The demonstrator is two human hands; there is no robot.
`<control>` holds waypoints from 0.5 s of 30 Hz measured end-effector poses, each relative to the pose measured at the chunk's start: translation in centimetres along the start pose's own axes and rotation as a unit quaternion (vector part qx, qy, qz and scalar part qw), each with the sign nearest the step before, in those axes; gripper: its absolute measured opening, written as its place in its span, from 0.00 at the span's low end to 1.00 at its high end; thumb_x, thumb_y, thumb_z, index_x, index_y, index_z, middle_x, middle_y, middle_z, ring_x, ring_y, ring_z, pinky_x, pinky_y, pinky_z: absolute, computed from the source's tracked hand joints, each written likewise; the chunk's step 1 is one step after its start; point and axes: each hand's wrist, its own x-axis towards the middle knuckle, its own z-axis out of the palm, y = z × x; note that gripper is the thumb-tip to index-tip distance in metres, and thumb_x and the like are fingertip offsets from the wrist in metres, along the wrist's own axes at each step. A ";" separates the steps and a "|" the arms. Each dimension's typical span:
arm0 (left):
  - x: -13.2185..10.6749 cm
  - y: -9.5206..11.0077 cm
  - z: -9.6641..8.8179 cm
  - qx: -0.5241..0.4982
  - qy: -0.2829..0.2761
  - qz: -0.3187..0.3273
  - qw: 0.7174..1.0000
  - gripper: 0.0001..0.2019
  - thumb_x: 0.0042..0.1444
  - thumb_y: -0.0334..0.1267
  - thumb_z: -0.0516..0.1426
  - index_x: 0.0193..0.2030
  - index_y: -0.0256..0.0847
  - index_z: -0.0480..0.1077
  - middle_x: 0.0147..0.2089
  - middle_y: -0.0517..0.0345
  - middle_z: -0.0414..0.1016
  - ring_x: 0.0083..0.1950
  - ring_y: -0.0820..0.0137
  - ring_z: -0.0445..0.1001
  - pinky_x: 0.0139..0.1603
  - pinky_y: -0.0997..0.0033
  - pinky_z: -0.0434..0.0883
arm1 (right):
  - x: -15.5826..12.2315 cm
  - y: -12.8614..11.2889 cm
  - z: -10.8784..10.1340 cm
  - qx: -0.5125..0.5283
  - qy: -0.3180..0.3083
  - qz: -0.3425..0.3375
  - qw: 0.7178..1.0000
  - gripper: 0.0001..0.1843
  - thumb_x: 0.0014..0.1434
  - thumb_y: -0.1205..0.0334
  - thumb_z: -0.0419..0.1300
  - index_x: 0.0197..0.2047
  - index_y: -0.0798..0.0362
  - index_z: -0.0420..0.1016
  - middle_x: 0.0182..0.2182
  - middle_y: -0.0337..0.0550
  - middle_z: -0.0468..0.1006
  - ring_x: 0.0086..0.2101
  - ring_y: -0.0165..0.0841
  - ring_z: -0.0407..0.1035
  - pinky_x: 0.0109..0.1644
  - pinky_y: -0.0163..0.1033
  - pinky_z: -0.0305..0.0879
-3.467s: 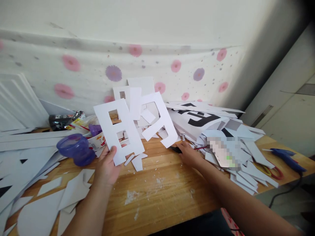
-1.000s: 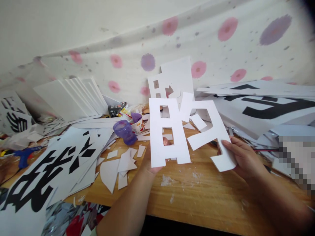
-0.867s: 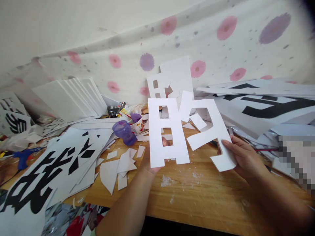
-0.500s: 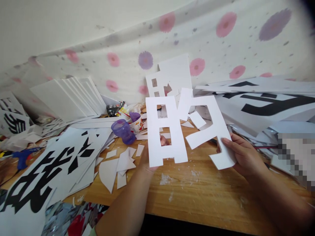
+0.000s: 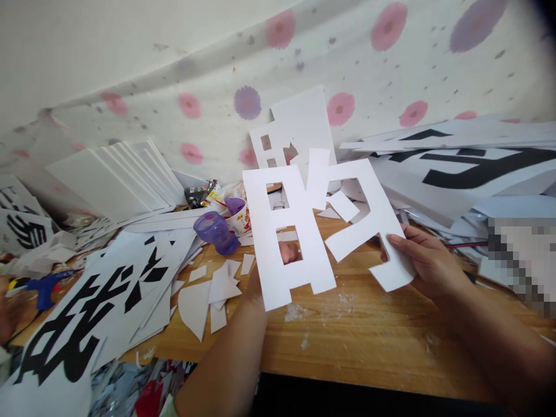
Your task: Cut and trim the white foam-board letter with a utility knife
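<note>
A white cut-out character (image 5: 316, 246), apparently foam board, is held up over the table. Its left part has two square windows; its right part is a hooked shape. Whether the two parts are joined where they meet I cannot tell. My left hand (image 5: 289, 252) is behind the left part, mostly hidden, with curled fingers showing through the lower window. My right hand (image 5: 419, 252) pinches the hooked part at its right edge, thumb in front and fingers behind. Beyond it, a white board (image 5: 302, 119) with matching cut-out holes leans against the wall covering.
White offcuts (image 5: 191, 307), a purple cup (image 5: 215, 231) and a paper cup (image 5: 240, 219) lie left of centre. Printed sheets (image 5: 143, 284) cover the left side, near a blue glue gun (image 5: 46, 289) and another person's hand (image 5: 6, 310). White boards (image 5: 117, 176) stand behind.
The left part of the cut-out has tilted, its lower end coming down and nearer. My right hand keeps its pinch. At the far left, more of another person's hand shows beside the glue gun.
</note>
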 end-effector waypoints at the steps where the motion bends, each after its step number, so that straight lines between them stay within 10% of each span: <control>1: 0.0 0.1 0.1 0.004 -0.007 -0.005 1.000 0.23 0.32 0.53 0.68 0.20 0.40 0.63 0.23 0.61 0.63 0.28 0.70 0.66 0.26 0.72 0.65 | 0.0 -0.1 0.0 0.002 0.000 0.002 1.000 0.22 0.38 0.54 0.74 0.36 0.51 0.74 0.24 0.38 0.76 0.17 0.28 0.66 0.17 0.30 0.63; 15: 0.6 1.1 -0.7 0.040 -0.098 -0.042 0.993 0.26 0.33 0.55 0.69 0.16 0.39 0.59 0.18 0.64 0.56 0.20 0.76 0.60 0.18 0.78 0.60 | -0.6 -0.1 -0.4 0.003 -0.021 -0.009 1.000 0.16 0.44 0.54 0.71 0.34 0.50 0.73 0.22 0.38 0.74 0.18 0.28 0.66 0.18 0.30 0.63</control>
